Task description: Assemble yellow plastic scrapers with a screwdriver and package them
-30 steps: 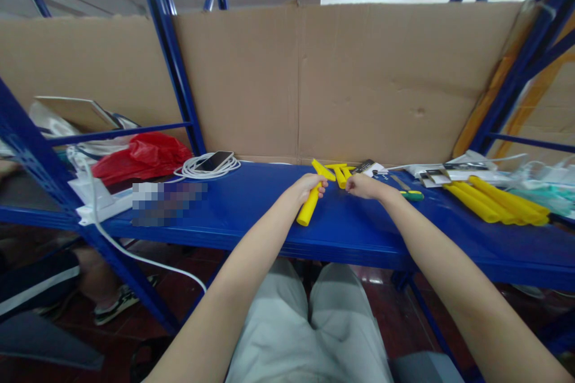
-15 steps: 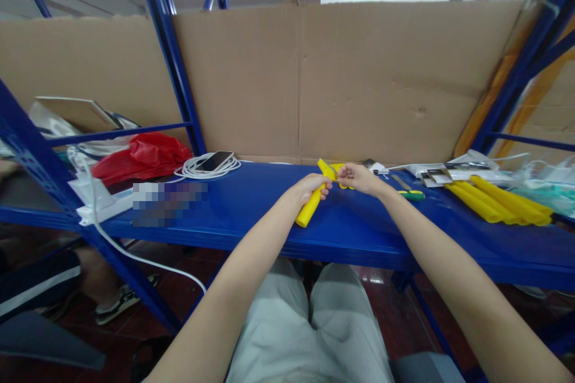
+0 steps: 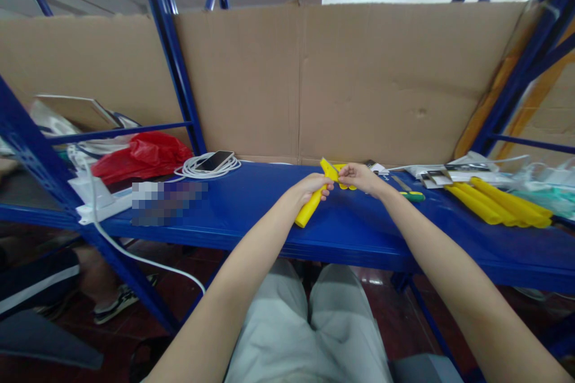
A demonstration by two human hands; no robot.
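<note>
My left hand [image 3: 315, 187] is closed around a yellow tube-handled tool [image 3: 308, 210], held tilted above the blue shelf top with its wider head pointing away from me. At that head, the fingertips of my right hand [image 3: 358, 177] are pinched together. Whatever they hold is too small to make out. A thin greyish edge shows along the tool's head, by the right fingertips. Behind my hands lie more yellow pieces [image 3: 347, 184], partly covered. To the right of my right wrist rests a screwdriver [image 3: 412, 195] with a green and yellow handle.
Several yellow tubes [image 3: 498, 203] lie at the right, beside flat white and black packages [image 3: 453, 172]. A phone [image 3: 216, 161] rests on a coiled white cable [image 3: 188, 169] at left, near a red plastic bag [image 3: 144, 155]. Cardboard [image 3: 359, 84] walls off the back between blue posts.
Both hands keep their holds. The right fingertips have shifted very slightly at the tool's head, and the tool's angle has changed a little.
</note>
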